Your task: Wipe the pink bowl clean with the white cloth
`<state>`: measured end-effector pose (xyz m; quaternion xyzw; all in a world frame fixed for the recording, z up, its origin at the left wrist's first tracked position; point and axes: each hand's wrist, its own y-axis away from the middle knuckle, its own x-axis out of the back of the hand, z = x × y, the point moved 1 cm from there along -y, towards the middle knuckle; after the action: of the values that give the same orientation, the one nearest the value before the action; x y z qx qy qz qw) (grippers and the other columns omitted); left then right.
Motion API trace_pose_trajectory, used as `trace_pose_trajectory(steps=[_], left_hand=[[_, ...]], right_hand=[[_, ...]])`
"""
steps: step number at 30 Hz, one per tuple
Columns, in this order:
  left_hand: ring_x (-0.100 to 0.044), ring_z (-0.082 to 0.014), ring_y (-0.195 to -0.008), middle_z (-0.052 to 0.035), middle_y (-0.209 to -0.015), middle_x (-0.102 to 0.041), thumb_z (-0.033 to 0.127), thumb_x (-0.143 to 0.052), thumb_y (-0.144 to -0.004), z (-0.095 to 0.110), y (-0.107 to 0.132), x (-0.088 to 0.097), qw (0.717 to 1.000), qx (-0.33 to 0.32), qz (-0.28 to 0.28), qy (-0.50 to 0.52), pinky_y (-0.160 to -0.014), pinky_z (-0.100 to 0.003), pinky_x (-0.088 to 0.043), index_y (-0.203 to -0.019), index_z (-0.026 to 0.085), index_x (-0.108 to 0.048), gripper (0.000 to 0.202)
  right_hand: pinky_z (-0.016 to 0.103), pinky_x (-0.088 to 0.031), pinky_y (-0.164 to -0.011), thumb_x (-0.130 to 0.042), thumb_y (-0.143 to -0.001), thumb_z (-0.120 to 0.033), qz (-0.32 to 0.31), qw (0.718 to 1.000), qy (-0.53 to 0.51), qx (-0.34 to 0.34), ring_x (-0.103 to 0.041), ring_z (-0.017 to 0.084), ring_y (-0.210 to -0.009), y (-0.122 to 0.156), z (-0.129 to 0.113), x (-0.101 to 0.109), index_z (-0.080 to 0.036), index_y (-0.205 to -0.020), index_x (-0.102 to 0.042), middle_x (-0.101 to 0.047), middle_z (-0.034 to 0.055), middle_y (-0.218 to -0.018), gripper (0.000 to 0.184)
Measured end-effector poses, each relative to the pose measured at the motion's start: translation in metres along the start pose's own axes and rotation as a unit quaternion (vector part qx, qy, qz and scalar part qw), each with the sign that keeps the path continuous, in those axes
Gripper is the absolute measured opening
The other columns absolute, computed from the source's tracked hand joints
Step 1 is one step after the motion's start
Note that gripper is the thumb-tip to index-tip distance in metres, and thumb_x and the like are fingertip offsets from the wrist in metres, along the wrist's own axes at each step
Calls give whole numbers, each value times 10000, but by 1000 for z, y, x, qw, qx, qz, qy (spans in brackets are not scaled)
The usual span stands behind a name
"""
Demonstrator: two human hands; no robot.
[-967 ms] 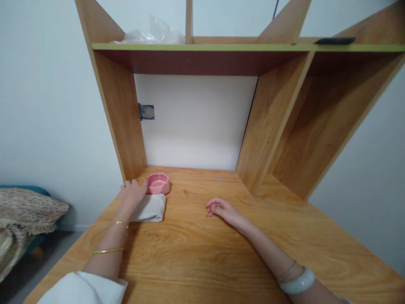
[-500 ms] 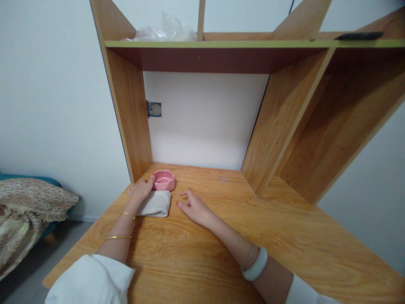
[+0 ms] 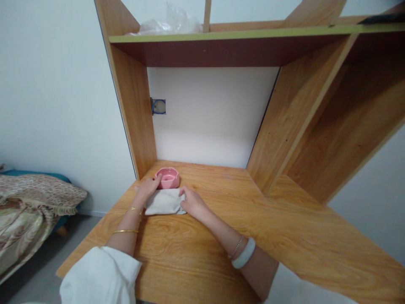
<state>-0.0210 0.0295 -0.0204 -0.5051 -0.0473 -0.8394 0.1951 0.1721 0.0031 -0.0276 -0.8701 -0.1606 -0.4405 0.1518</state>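
Observation:
A folded white cloth (image 3: 163,202) lies on the wooden desk (image 3: 202,253), just in front of a small pink dish (image 3: 167,177) near the back left corner. My left hand (image 3: 147,188) rests on the cloth's left end with curled fingers, and its fingertips touch the dish's side. My right hand (image 3: 191,202) has closed its fingers on the cloth's right edge. Both wrists wear bracelets, and a pale bangle sits on the right forearm.
The desk stands inside a wooden shelf unit with upright panels left (image 3: 136,114) and right (image 3: 284,126). A shelf above holds a clear plastic bag (image 3: 172,23) and a dark flat object (image 3: 382,17). A bed with a patterned blanket (image 3: 34,207) is at the left.
My right hand moved left across the desk and took the cloth's right edge. My left hand stayed on the cloth by the dish. The camera shifted left and closer.

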Motion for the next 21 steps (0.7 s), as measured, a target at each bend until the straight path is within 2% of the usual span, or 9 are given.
trace_pose_trajectory(steps=[3,7,12,17,19,21], left_hand=[[-577,-298,-946,-143,-951,-654,559,-293,-778,-1,-3,-1,1000,9,-19,5,-772,-361,-416,-921,136,-629,559],[-563,-298,-981,-149,-1010,-635,544,-291,-784,1,-4,-1,999,17,-37,16,-791,-361,-416,-973,127,-617,562],[-548,-293,-1011,-149,-1040,-620,525,-279,-792,6,0,2,998,21,-54,39,-812,-349,-418,-986,114,-612,564],[-604,-299,-876,-138,-822,-668,467,-338,-780,9,4,4,994,38,-64,78,-733,-350,-454,-909,113,-633,478],[-627,-291,-782,-144,-766,-664,437,-341,-785,10,5,3,991,50,-67,102,-676,-352,-472,-914,94,-625,463],[-637,-270,-679,-143,-724,-658,421,-330,-794,11,6,2,987,63,-72,132,-602,-344,-487,-930,81,-611,462]], right_hand=[[199,-272,-515,-477,-604,-76,15,999,28,-23,-447,113,-578,9,28,28,-214,-816,-527,-519,-29,-634,257],[206,-258,-503,-465,-594,-64,37,993,83,-72,-441,112,-551,27,66,66,-214,-800,-552,-521,-25,-601,269],[234,-273,-508,-460,-614,-79,60,976,155,-142,-500,150,-585,48,100,101,-211,-779,-580,-562,18,-632,243],[310,-325,-618,-455,-672,-107,105,950,221,-193,-530,249,-806,58,112,119,-192,-740,-607,-596,107,-810,187],[343,-335,-702,-449,-720,-144,132,945,248,-165,-499,273,-906,58,108,120,-172,-813,-618,-578,136,-899,195],[343,-333,-770,-446,-768,-198,147,950,256,-99,-481,258,-941,57,100,116,-157,-888,-617,-566,133,-926,213]])
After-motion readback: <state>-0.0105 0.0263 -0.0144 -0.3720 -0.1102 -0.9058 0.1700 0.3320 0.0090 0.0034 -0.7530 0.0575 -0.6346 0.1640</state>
